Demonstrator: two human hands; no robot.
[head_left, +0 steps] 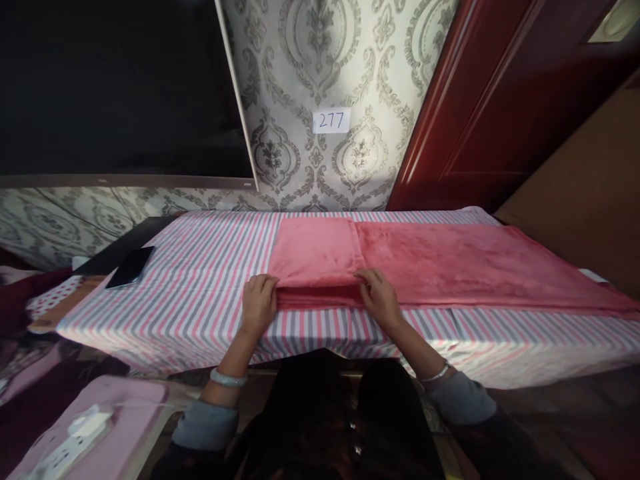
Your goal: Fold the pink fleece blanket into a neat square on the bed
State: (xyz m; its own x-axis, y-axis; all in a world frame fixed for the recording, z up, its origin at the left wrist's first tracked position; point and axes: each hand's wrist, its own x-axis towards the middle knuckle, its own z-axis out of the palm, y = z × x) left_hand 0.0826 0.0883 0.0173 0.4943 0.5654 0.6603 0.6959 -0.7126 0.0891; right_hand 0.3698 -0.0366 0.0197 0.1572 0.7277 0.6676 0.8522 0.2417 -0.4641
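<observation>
A long pink plush blanket (450, 260) lies across a table with a striped cloth (200, 287). Its left end is folded over into a square flap (317, 247), and the flap's near edge is raised a little above the layers beneath. My left hand (259, 303) pinches the near left corner of the flap. At the flap's near right corner, the fingers of my right hand (379, 297) are closed on the blanket's edge. The far right end of the blanket runs towards the table's right side.
On the left of the table lies a black phone (131, 267). A large television (115, 87) hangs at the back left, and a dark red door (480, 100) stands at the right. Below left, a power strip (77, 443) rests on a pink stool (127, 397).
</observation>
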